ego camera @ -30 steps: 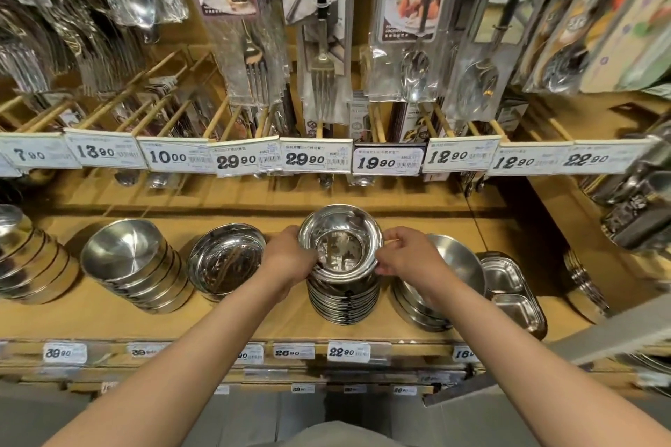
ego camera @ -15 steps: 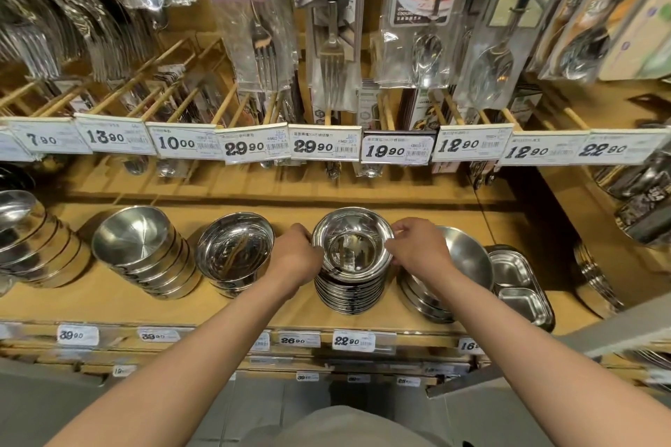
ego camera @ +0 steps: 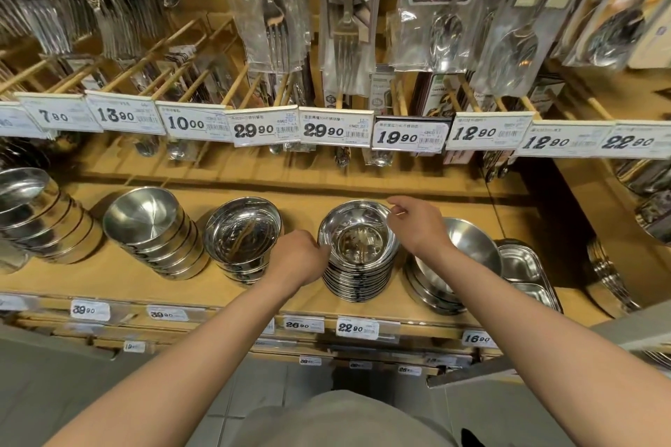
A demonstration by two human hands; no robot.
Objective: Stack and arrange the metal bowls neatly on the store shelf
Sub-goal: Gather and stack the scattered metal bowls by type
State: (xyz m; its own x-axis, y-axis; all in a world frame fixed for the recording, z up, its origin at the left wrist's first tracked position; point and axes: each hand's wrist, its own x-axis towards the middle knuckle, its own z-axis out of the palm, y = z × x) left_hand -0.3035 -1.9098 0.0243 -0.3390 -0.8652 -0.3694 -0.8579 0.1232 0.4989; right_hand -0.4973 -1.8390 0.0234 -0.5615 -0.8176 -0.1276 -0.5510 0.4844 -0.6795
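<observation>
The left hand (ego camera: 298, 256) sits at the left side of a stack of shallow bowls (ego camera: 357, 258), its fingers curled in against the rim of the upper bowls; whether it grips them or only touches them cannot be told, since the fingertips are hidden behind the hand. The right hand (ego camera: 417, 223) hovers over the back right rim of the same stack with loosely bent fingers, thumb and forefinger close together, holding nothing. The stack stands upright near the front of the wooden shelf (ego camera: 109, 276), roughly in the middle of it.

Just left of the stack is a shorter pile of footed bowls (ego camera: 242, 239), then a leaning stack of deeper bowls (ego camera: 152, 229), and at the far left another leaning stack (ego camera: 40, 214). To the right, close behind the right forearm, lies a pile of wide bowls (ego camera: 468, 243), with divided trays (ego camera: 523, 272) beside it.

Price tags (ego camera: 336, 127) run along the rail above the shelf, and packaged forks (ego camera: 345, 36) and spoons (ego camera: 515, 51) hang higher up.
</observation>
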